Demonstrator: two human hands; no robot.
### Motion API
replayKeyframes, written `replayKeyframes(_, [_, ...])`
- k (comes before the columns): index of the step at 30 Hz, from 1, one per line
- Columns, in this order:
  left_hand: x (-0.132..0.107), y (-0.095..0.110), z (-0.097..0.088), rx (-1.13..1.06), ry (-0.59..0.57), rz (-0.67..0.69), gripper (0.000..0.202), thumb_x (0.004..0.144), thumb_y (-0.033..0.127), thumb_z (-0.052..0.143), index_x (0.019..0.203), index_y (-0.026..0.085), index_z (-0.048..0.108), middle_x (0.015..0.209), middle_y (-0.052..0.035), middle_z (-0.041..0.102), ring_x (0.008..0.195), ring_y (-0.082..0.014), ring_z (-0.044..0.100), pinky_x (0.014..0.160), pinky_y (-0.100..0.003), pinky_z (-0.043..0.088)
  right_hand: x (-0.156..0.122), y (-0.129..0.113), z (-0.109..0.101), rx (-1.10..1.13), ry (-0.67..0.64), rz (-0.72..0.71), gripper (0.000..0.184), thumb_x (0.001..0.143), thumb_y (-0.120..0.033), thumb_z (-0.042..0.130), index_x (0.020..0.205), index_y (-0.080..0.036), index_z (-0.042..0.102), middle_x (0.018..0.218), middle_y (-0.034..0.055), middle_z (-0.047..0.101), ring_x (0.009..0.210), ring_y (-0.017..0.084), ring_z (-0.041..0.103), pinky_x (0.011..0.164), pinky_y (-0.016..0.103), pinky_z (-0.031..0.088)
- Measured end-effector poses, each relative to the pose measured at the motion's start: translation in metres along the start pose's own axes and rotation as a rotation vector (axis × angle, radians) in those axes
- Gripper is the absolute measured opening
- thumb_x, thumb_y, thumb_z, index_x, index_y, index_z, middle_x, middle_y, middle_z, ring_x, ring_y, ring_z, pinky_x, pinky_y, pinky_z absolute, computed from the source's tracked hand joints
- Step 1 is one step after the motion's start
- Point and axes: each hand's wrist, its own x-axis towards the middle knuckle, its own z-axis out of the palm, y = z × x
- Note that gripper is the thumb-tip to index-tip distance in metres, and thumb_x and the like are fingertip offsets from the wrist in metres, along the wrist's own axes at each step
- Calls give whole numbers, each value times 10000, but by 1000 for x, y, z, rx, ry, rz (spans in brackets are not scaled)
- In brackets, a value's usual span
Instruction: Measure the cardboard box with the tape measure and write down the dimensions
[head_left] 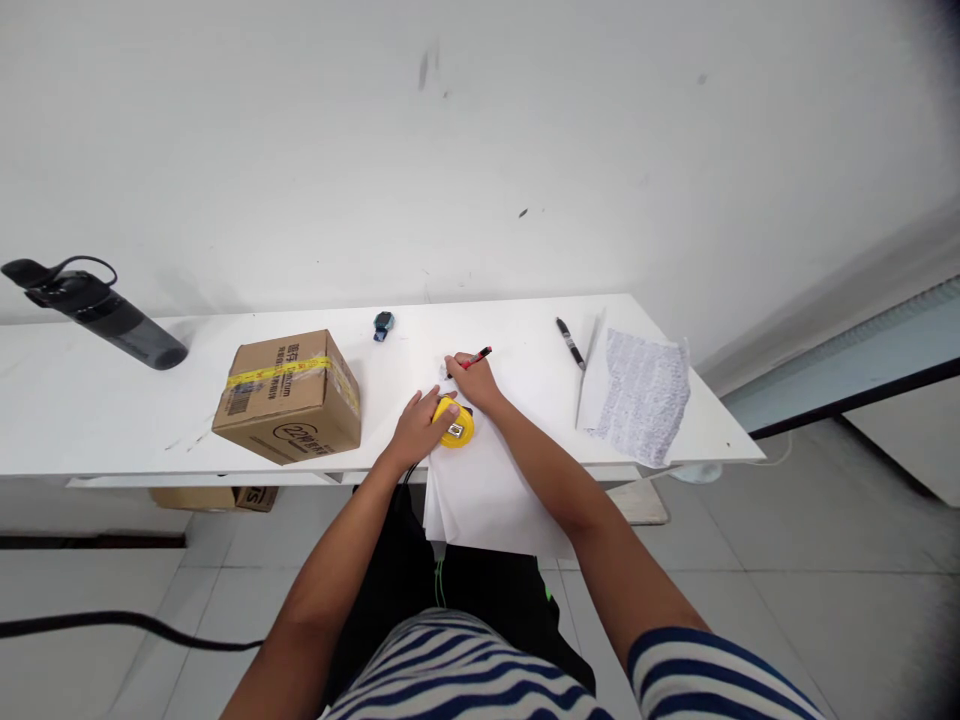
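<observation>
My left hand (pixel 420 428) is closed on a yellow tape measure (pixel 463 434), its thumb lying over the case. Just to the right, my right hand (pixel 475 382) grips a red and black pen (pixel 478 358), slanted with its tip end down near the paper. Under both hands lie white paper sheets (pixel 502 495), which hang over the table's front edge toward my lap. The pen's tip and any mark beneath it are too small to make out.
On the white table (pixel 517 325) a taped cardboard box (pixel 289 395) stands left of my hands, with a dark bottle (pixel 112 315) farther left. A blue watch (pixel 382 325) lies behind. At right are a black pen (pixel 570 343) and a densely written sheet (pixel 641 395).
</observation>
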Motion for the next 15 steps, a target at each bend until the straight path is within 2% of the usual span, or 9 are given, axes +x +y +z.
replayKeyframes(6, [-1, 2, -1, -17, 5, 1, 471, 979, 482, 314, 1255, 229, 600, 1437, -17, 547, 1458, -180, 317, 1228, -396, 136, -1, -1, 0, -26, 36, 16, 354, 810, -422, 506, 535, -223, 406, 551, -25, 523, 590, 131, 461, 599, 269, 375])
replayKeyframes(10, [-2, 6, -3, -15, -4, -6, 485, 978, 493, 307, 1259, 230, 601, 1431, -10, 553, 1462, -185, 306, 1230, -395, 130, -1, -1, -1, -5, -25, 7, 355, 810, -426, 512, 538, -218, 417, 578, -21, 544, 601, 131, 479, 612, 269, 388])
replayKeyframes(15, [-2, 6, -2, -8, 1, -9, 505, 975, 505, 305, 1286, 225, 588, 1431, -11, 554, 1461, -187, 309, 1230, -396, 133, -2, -1, -1, -21, -8, 4, 364, 815, -408, 509, 531, -222, 378, 552, -32, 506, 577, 125, 452, 600, 269, 370])
